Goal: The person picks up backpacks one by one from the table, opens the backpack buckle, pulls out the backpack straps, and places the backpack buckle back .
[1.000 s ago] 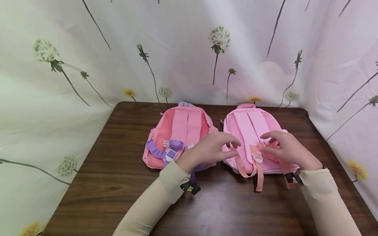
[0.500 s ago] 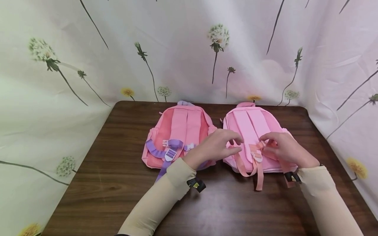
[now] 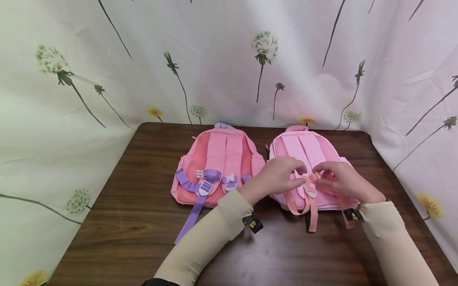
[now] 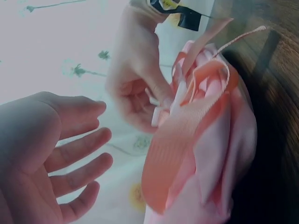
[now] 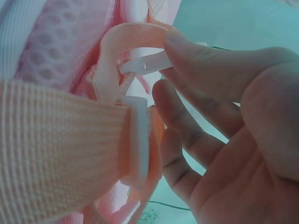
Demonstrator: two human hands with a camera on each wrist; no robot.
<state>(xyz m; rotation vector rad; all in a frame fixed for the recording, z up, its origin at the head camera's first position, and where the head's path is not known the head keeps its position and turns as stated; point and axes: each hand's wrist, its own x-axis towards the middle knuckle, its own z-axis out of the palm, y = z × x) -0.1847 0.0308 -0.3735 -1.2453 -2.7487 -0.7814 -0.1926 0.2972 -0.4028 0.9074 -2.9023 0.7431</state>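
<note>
A light pink backpack (image 3: 298, 147) lies straps-up on the right of the table, with peach webbing straps (image 3: 313, 218) at its lower end. My right hand (image 3: 347, 182) pinches a white plastic buckle (image 5: 152, 64) on a peach strap between thumb and finger, as the right wrist view shows. Beside it, a white strap adjuster (image 5: 139, 140) stands on the wider webbing. My left hand (image 4: 60, 154) hovers over the same backpack with fingers loosely extended, apart from the strap in the left wrist view. The fingers of my right hand partly hide the buckle.
A coral pink backpack (image 3: 218, 149) with purple straps (image 3: 193, 218) and white buckles lies to the left, partly behind my left forearm. Both rest on a dark wooden table (image 3: 118, 190). A dandelion-print curtain (image 3: 214, 59) encloses the back and sides.
My left hand has moved right, closer to the right hand, over the light pink backpack. More of the purple straps shows now. My right hand has stayed nearly in place at the buckle.
</note>
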